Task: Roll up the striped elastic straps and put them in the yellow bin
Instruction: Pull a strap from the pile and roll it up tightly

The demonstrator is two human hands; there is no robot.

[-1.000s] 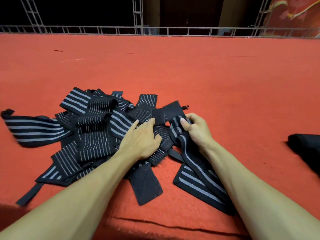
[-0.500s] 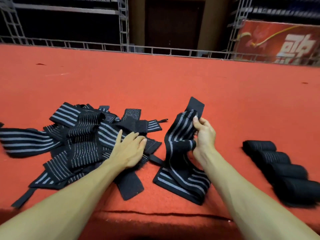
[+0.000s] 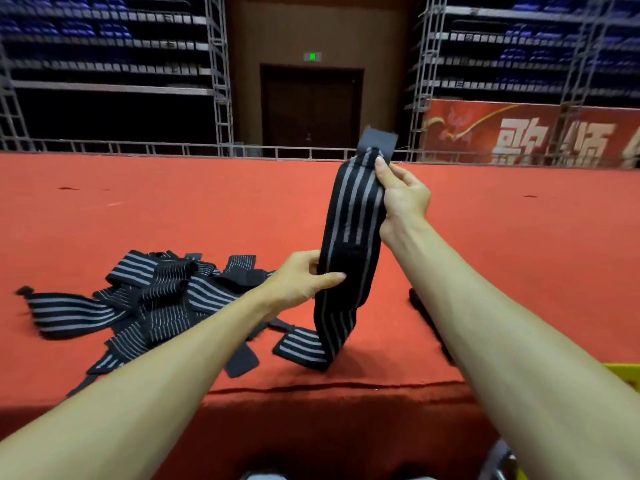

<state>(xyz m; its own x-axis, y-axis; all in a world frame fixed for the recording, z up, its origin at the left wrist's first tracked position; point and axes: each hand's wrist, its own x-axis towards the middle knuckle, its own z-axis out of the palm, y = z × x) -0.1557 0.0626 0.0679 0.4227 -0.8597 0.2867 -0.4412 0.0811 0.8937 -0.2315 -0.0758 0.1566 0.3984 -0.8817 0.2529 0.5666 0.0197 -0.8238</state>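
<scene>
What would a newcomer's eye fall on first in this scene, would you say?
Most likely the striped elastic strap held upright at centre, the right hand pinching its top and the left hand gripping lower down. Next, the heap of unrolled straps on the red carpet at left.

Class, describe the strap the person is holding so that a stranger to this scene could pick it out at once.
Start at the red table and find the pile of striped straps at its left. Just right of it, one strap stands up off the table, the right hand pinching its top and the left hand its middle. Only this one is lifted; the others lie flat.
</scene>
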